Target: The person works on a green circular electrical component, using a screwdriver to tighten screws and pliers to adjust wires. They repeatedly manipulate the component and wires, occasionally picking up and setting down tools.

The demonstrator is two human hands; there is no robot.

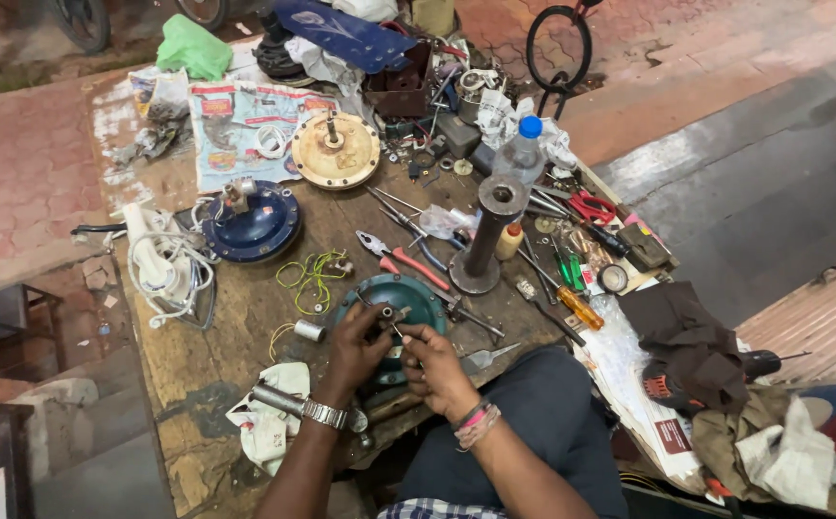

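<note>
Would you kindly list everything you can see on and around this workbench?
Teal housing: 1, teal, bench front, under both hands.
Blue housing: 1, dark blue, bench left.
Cream disc: 1, cream, bench back.
Steel post: 1, grey, upright, centre.
Pliers: 1, red-handled, behind teal housing.
Bottle: 1, clear, blue cap, back right.
Green wire: 1 tangle, yellow-green, left of teal housing.
White cable: 1 bundle, far left.
Newspaper: 1, back left.
Dark rag: 1, brown, right.
Left hand: 1, wristwatch, fingers on housing centre.
Right hand: 1, wristbands, pinching a small tool.
</note>
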